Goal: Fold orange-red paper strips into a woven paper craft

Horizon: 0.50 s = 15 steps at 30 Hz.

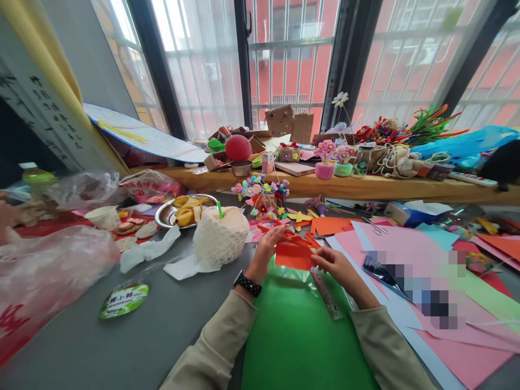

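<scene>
An orange-red paper piece with cut strips along its top is held up over the far end of a green board. My left hand, a black watch on its wrist, is closed on the paper's upper left side. My right hand pinches the paper's lower right edge between thumb and fingers. A narrow patterned packet lies on the board just below my right hand. Loose orange paper rests beyond my right hand.
Left of my hands stand a coconut in white netting and a metal plate with banana peels. Pink sheets, scissors and a phone lie right. Craft flowers are ahead. At the far left, a person's hand shows.
</scene>
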Tool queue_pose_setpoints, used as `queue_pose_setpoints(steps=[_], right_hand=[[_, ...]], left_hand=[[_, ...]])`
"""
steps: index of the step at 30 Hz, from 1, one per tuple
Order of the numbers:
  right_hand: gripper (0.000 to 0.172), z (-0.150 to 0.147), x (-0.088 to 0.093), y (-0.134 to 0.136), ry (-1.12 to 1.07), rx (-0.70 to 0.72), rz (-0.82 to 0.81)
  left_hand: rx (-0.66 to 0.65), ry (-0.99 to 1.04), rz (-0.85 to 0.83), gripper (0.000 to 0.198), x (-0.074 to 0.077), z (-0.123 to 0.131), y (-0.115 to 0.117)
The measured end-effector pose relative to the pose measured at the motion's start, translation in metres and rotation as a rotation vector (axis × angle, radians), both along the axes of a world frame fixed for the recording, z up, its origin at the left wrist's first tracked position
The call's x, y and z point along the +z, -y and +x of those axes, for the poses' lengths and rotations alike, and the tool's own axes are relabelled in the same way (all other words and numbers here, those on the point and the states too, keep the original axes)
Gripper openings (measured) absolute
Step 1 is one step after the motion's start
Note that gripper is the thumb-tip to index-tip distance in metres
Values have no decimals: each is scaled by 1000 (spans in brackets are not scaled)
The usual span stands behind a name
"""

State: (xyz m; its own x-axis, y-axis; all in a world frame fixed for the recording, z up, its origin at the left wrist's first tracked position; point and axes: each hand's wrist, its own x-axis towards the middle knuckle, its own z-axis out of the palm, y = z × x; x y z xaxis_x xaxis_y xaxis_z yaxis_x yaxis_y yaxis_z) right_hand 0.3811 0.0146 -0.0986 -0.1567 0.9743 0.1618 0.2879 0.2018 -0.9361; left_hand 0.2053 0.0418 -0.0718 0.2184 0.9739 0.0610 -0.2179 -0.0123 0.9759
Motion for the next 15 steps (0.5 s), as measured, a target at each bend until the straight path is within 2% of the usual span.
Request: queue_pose_setpoints(steps=[3,6,10,15], right_hand=[[21,0,3,2,97,160,8],[21,-1,3,3,58,69,41],[23,-1,-2,1,-29,-121,71],[26,-6,-6,0,22,-118,59]], left_hand=[[-146,-243,127,33,2,-6,-1],[-231,-408,159,27,-5,-2,0],[-292,-355,81,29,-15,6,2],[-280,-353,81,30,-17,11,3]])
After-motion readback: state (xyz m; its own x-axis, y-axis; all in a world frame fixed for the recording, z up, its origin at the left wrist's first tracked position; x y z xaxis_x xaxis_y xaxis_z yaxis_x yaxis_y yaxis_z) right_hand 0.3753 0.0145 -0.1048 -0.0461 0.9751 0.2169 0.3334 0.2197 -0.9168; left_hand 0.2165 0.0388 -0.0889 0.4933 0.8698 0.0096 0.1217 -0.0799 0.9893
